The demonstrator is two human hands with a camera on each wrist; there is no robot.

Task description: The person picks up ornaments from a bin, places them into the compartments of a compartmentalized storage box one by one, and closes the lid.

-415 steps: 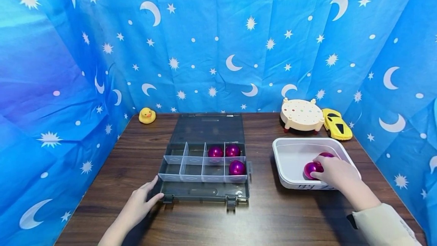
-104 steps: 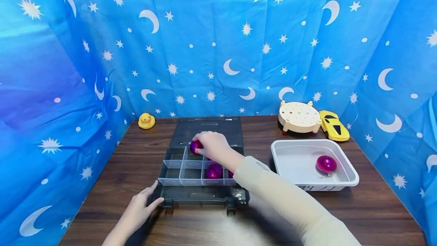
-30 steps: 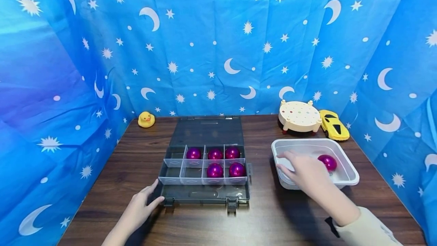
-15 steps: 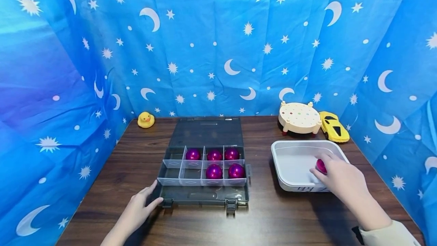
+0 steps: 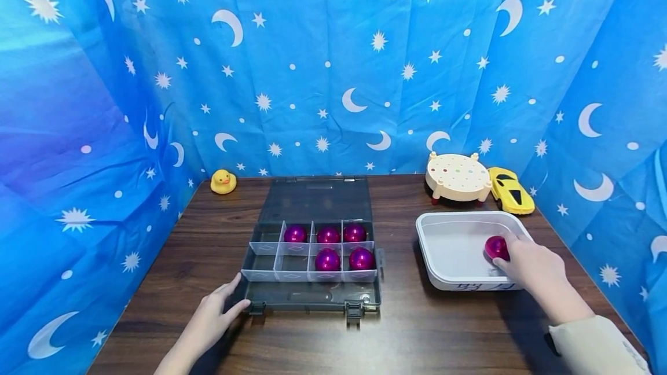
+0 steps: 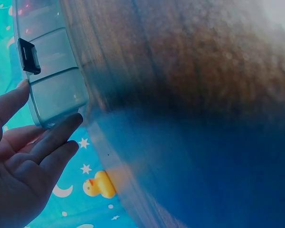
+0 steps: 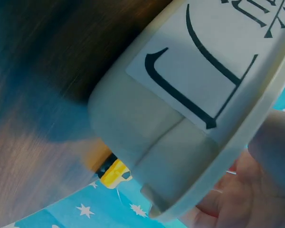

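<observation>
The right hand (image 5: 534, 271) reaches over the near right corner of a white plastic tub (image 5: 450, 247); its grip is drawn in around a glossy magenta ball (image 5: 495, 247), fingers and thumb curled about the ball's right side, the gap between them about as wide as the ball; the ball is inside the tub, in its right half, and whether it is clear of the tub's floor I cannot tell. In the right wrist view the tub's wall hides most of that hold; a white label (image 7: 204, 66) with black characters shows on the wall.

The left hand (image 5: 208, 314) rests at the near left corner of a dark translucent organizer case (image 5: 281, 291), thumb touching the front beside a latch (image 5: 257, 308), fingers extended along the left end; its grip is loosely spread.

The case's lid (image 5: 315, 201) lies back, open; five magenta balls (image 5: 327, 260) sit singly in compartments, three in the far row from second to fourth from the left, two in the near row at third and fourth.

At the back of the wooden worktop (image 5: 406, 334) stand a yellow rubber duck (image 5: 223, 182) on the left; a round cream toy table (image 5: 458, 177) and a yellow toy car (image 5: 512, 191) on the right, behind the tub.
</observation>
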